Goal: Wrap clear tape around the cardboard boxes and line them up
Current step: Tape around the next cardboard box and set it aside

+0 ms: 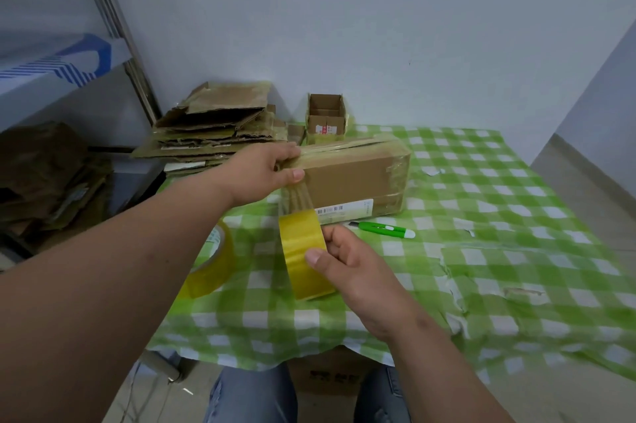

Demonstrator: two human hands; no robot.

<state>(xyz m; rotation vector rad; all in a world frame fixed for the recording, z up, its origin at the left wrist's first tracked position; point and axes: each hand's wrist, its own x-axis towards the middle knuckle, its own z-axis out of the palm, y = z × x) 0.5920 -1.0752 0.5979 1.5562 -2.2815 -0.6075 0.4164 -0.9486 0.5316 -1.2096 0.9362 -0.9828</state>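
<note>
A brown cardboard box (351, 174) lies on the green checked tablecloth (481, 202), with clear tape over its top and right end. My left hand (265, 171) grips the box's left end, thumb on the front face. My right hand (347, 267) holds a yellowish roll of clear tape (304, 254) just in front of the box. A stretched strip of tape (297, 197) runs from the roll up to the box's left end. A small open cardboard box (326, 119) stands behind it against the wall.
A second tape roll (213, 261) lies on the cloth under my left forearm. A green utility knife (383, 229) rests right of the held roll. Flattened cardboard (213, 126) is stacked at the table's back left. Another carton (327, 378) sits under the table between my knees.
</note>
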